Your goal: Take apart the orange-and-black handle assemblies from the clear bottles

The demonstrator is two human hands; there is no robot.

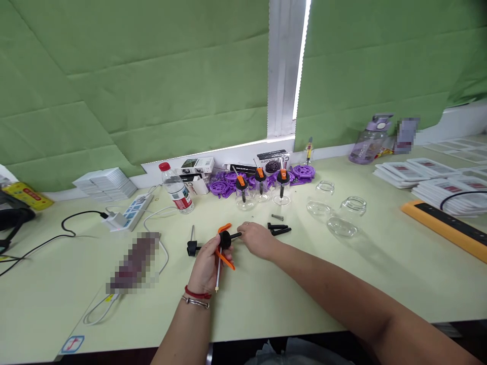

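Note:
My left hand (206,263) is closed around an orange and black pump sprayer head (225,243) with a thin white tube hanging from it. My right hand (258,238) pinches the black nozzle end of that same sprayer head from the right. A loose black pump part (192,247) lies on the table just left of my left hand. More small black parts (279,229) and a metal spring (277,217) lie just right of my right hand.
Three small glass bottles with orange sprayer tops (261,190) stand behind my hands, purple plastic discs (224,185) behind them. Two empty glass jars (344,215) lie at right. A water bottle (177,190), power strip (133,210) and cables sit at left; stacked cards (429,177) at far right.

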